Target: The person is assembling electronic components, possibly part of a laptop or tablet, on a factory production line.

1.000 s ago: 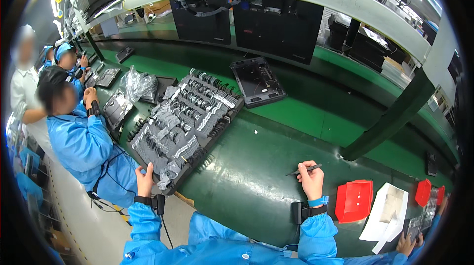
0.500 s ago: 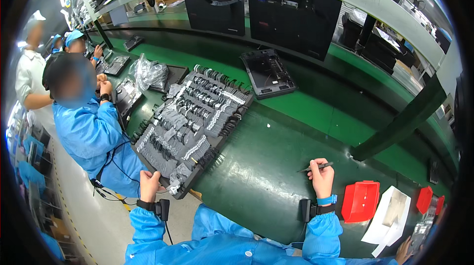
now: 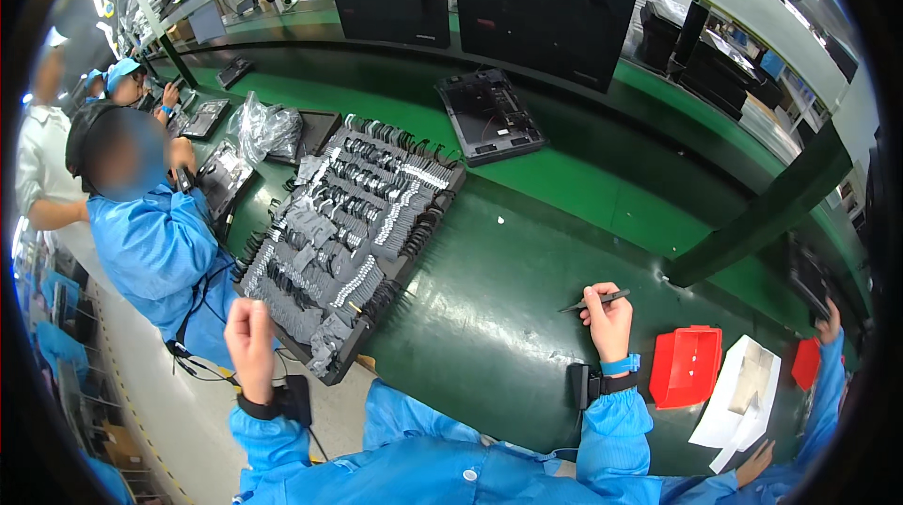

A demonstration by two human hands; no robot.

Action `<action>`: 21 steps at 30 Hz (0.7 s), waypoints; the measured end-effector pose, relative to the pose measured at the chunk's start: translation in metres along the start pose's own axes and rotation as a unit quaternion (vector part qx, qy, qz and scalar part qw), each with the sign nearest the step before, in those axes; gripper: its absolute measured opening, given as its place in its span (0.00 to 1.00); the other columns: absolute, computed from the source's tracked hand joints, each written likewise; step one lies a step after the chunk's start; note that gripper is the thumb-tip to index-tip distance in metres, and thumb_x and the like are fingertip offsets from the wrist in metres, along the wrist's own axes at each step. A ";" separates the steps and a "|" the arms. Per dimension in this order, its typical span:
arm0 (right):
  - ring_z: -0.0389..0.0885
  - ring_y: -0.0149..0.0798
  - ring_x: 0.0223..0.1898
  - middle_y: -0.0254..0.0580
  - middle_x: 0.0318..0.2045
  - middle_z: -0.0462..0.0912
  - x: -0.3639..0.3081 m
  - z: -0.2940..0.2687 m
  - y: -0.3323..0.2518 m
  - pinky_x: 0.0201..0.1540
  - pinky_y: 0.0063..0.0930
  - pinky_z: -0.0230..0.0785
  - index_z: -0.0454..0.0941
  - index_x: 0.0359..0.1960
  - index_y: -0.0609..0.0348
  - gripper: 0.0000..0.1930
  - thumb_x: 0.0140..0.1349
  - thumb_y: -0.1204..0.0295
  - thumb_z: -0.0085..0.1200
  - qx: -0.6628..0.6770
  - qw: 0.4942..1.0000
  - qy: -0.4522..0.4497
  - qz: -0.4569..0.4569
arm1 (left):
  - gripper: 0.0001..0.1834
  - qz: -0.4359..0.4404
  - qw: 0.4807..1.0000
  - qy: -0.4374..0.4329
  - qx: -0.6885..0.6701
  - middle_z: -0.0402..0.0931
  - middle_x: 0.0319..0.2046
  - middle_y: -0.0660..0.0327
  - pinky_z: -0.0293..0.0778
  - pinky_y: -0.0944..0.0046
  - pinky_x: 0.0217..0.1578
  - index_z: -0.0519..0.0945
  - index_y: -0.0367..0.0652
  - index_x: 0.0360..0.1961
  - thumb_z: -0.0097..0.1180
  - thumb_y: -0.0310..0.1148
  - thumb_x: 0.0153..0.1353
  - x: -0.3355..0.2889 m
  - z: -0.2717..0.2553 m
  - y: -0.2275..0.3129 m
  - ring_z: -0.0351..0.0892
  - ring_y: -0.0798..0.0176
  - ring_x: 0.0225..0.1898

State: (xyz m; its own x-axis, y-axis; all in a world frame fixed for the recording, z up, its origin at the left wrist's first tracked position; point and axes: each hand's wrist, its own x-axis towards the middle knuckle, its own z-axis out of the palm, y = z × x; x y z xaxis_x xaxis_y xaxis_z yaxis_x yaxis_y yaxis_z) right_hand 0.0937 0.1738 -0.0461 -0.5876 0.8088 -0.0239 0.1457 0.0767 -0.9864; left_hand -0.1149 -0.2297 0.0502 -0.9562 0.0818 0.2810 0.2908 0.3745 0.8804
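Observation:
My left hand is raised beside the near left edge of a dark tray, its fingers curled closed; whether anything is between them I cannot make out. Rows of small grey and black parts with coiled black leads fill that tray, and crumpled grey pieces lie in its near corner. Over the green bench, my right hand grips dark tweezers, their tips pointing left and touching nothing visible.
A red bin and a white paper sheet lie right of my right hand. An open black casing rests behind the tray. One co-worker sits at left; another's hand holds a dark panel at far right.
My left hand has lifted off the tray's near corner and moved left. My right hand still holds the tweezers. At far right, a co-worker's arm has reached forward to a dark panel.

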 end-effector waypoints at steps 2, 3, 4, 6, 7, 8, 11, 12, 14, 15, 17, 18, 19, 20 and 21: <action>0.75 0.23 0.20 0.32 0.20 0.77 0.002 0.002 0.004 0.21 0.17 0.66 0.76 0.32 0.64 0.09 0.62 0.70 0.57 0.011 1.000 -0.002 0.001 | 0.10 0.020 0.979 -0.109 -0.173 0.64 0.21 0.70 0.59 0.74 0.22 0.70 0.41 0.24 0.51 0.27 0.64 -0.011 0.048 0.034 0.62 0.77 0.23; 0.75 0.23 0.20 0.32 0.21 0.77 0.001 -0.003 0.003 0.21 0.17 0.67 0.76 0.31 0.64 0.09 0.62 0.70 0.57 0.014 1.000 0.008 0.003 | 0.09 -0.036 0.945 -0.197 -0.258 0.65 0.22 0.71 0.60 0.74 0.23 0.71 0.41 0.24 0.51 0.24 0.62 -0.021 0.081 0.060 0.62 0.77 0.24; 0.75 0.23 0.20 0.33 0.21 0.77 0.004 -0.002 0.003 0.21 0.17 0.67 0.75 0.32 0.63 0.09 0.62 0.70 0.57 0.020 1.000 0.007 0.000 | 0.07 0.028 0.926 -0.287 -0.243 0.65 0.21 0.70 0.59 0.74 0.21 0.72 0.41 0.26 0.52 0.25 0.63 -0.022 0.114 0.062 0.62 0.77 0.20; 0.75 0.24 0.21 0.33 0.22 0.77 0.002 -0.001 0.003 0.21 0.17 0.67 0.75 0.33 0.63 0.09 0.63 0.69 0.56 0.075 0.997 0.024 -0.001 | 0.10 0.040 0.873 -0.409 -0.264 0.63 0.20 0.72 0.58 0.74 0.22 0.71 0.41 0.25 0.55 0.28 0.63 -0.025 0.180 0.071 0.58 0.79 0.22; 0.76 0.24 0.21 0.33 0.22 0.77 -0.001 -0.002 0.000 0.21 0.18 0.68 0.75 0.34 0.63 0.09 0.63 0.68 0.56 0.087 0.996 0.024 -0.003 | 0.12 0.024 0.856 -0.456 -0.244 0.62 0.21 0.74 0.57 0.75 0.22 0.69 0.42 0.24 0.56 0.30 0.64 -0.026 0.213 0.071 0.57 0.81 0.23; 0.76 0.25 0.21 0.33 0.22 0.77 -0.005 0.005 -0.004 0.22 0.18 0.68 0.75 0.33 0.63 0.09 0.63 0.69 0.56 0.108 0.993 0.036 0.014 | 0.14 -0.017 0.826 -0.485 -0.285 0.62 0.21 0.76 0.55 0.76 0.21 0.69 0.43 0.23 0.56 0.31 0.64 -0.028 0.245 0.065 0.57 0.83 0.23; 0.78 0.26 0.22 0.34 0.23 0.79 -0.014 0.014 -0.001 0.24 0.19 0.71 0.76 0.34 0.62 0.09 0.62 0.68 0.58 0.074 0.996 0.055 0.016 | 0.14 0.020 0.818 -0.509 -0.267 0.63 0.18 0.76 0.54 0.75 0.19 0.70 0.43 0.22 0.56 0.34 0.64 -0.033 0.317 0.051 0.56 0.82 0.21; 0.78 0.25 0.22 0.34 0.23 0.79 -0.017 0.013 0.001 0.25 0.18 0.71 0.76 0.34 0.62 0.09 0.62 0.68 0.58 0.072 0.995 0.066 0.015 | 0.15 0.022 0.812 -0.510 -0.284 0.64 0.17 0.75 0.53 0.74 0.18 0.70 0.42 0.22 0.57 0.35 0.64 -0.038 0.334 0.048 0.56 0.82 0.20; 0.78 0.24 0.22 0.33 0.22 0.79 -0.017 0.008 0.006 0.24 0.18 0.71 0.77 0.34 0.62 0.09 0.62 0.68 0.58 0.069 0.995 0.072 0.008 | 0.14 0.011 0.809 -0.519 -0.275 0.64 0.18 0.75 0.56 0.76 0.20 0.71 0.42 0.23 0.57 0.34 0.64 -0.047 0.347 0.046 0.58 0.82 0.21; 0.78 0.24 0.22 0.33 0.22 0.79 -0.017 0.010 0.006 0.24 0.18 0.71 0.77 0.34 0.62 0.09 0.62 0.68 0.58 0.069 0.995 0.069 0.010 | 0.14 0.010 0.811 -0.510 -0.286 0.65 0.18 0.75 0.56 0.76 0.20 0.71 0.42 0.23 0.57 0.34 0.64 -0.051 0.348 0.043 0.58 0.82 0.21; 0.77 0.23 0.21 0.33 0.21 0.79 -0.016 0.008 0.006 0.24 0.18 0.71 0.77 0.34 0.63 0.09 0.62 0.69 0.58 0.067 0.996 0.064 0.006 | 0.12 0.000 0.801 -0.513 -0.308 0.66 0.19 0.75 0.57 0.77 0.21 0.71 0.42 0.24 0.57 0.32 0.63 -0.054 0.348 0.045 0.59 0.82 0.22; 0.77 0.24 0.21 0.33 0.22 0.79 -0.016 0.009 0.001 0.23 0.19 0.71 0.76 0.35 0.64 0.09 0.61 0.69 0.58 0.044 0.997 0.064 0.007 | 0.12 -0.011 0.794 -0.520 -0.313 0.67 0.19 0.75 0.58 0.77 0.22 0.71 0.42 0.24 0.57 0.30 0.63 -0.053 0.346 0.043 0.61 0.82 0.22; 0.78 0.24 0.21 0.34 0.22 0.80 -0.016 0.009 -0.002 0.23 0.19 0.71 0.76 0.36 0.64 0.09 0.61 0.70 0.58 0.052 0.996 0.074 0.009 | 0.10 -0.019 0.779 -0.529 -0.336 0.69 0.20 0.74 0.61 0.78 0.23 0.72 0.41 0.25 0.57 0.29 0.63 -0.053 0.347 0.042 0.63 0.82 0.22; 0.78 0.24 0.21 0.35 0.22 0.80 -0.015 0.009 -0.003 0.23 0.19 0.72 0.75 0.38 0.64 0.10 0.61 0.70 0.58 0.061 0.995 0.082 0.010 | 0.08 -0.027 0.770 -0.543 -0.333 0.72 0.23 0.72 0.65 0.77 0.26 0.74 0.40 0.28 0.59 0.28 0.61 -0.053 0.347 0.040 0.67 0.81 0.25; 0.78 0.26 0.21 0.37 0.25 0.80 -0.014 0.007 0.001 0.23 0.19 0.73 0.73 0.41 0.65 0.12 0.60 0.71 0.59 0.083 0.993 0.077 0.024 | 0.07 0.020 0.767 -0.557 -0.318 0.72 0.24 0.70 0.67 0.76 0.28 0.75 0.39 0.29 0.61 0.28 0.59 -0.054 0.346 0.042 0.68 0.79 0.26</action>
State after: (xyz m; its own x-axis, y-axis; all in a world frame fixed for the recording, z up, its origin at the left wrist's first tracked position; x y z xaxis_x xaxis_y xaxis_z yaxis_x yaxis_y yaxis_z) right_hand 0.0963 0.1579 -0.0475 -0.4527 0.8898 -0.0582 0.0296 -0.0503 -0.9983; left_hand -0.0622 0.1014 -0.0605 -0.2792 0.9523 0.1229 -0.0603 -0.1451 0.9876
